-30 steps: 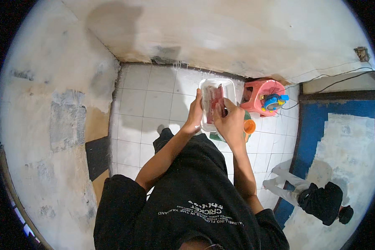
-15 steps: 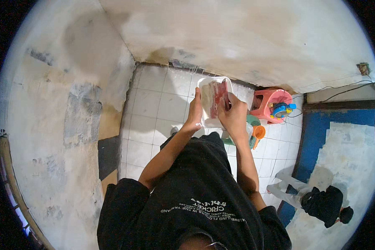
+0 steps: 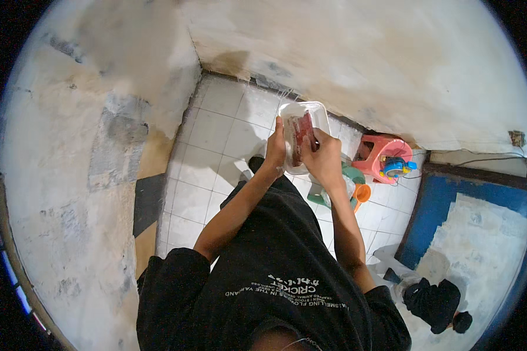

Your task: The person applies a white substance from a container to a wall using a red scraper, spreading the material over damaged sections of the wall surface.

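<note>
A white rectangular tub (image 3: 317, 107) with pale paste smeared inside is held out in front of me. My left hand (image 3: 275, 151) grips its left side, the thumb lying along the rim. My right hand (image 3: 324, 153) is closed on a flat red scraper (image 3: 300, 137), its face coated with whitish paste. The scraper is over the inside of the tub; whether it touches the bottom cannot be told. My right fingers hide part of its right side.
To the right stands a pink plastic stool (image 3: 363, 153) with a blue round object (image 3: 396, 168) on it. Near it are a green container (image 3: 352, 174) and an orange cup (image 3: 363, 192). Patched walls close in; a blue panel (image 3: 430, 205) and a black-clad person (image 3: 433, 304) are at right.
The view has turned slightly. The scraper has tipped, showing more of its red face inside the tub. Both hands keep their grips. A dark foot now shows left of my legs.
</note>
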Available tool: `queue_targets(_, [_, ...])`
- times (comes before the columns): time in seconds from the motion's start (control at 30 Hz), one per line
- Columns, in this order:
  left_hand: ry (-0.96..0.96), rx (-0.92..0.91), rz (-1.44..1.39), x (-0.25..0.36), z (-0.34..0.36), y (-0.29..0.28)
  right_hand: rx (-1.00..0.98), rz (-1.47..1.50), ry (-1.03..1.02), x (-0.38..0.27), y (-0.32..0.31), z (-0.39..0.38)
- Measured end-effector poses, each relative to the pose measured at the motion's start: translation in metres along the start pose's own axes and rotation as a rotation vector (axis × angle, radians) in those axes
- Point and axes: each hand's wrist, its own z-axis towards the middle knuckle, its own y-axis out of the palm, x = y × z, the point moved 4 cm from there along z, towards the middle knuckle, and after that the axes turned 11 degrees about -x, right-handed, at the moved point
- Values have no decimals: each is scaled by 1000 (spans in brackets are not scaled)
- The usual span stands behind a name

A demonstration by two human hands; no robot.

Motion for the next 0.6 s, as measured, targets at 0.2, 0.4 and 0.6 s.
queue_targets(0.2, [20, 65, -42, 15, 35, -25, -56, -34, -70, 3, 20, 43])
queue_targets(0.4, [35, 51, 44, 45, 56, -31, -81, 27, -4, -3, 28, 77])
queue_targets(0.6, [129, 173, 75, 72, 80, -34, -117, 114, -10, -3, 22, 121])
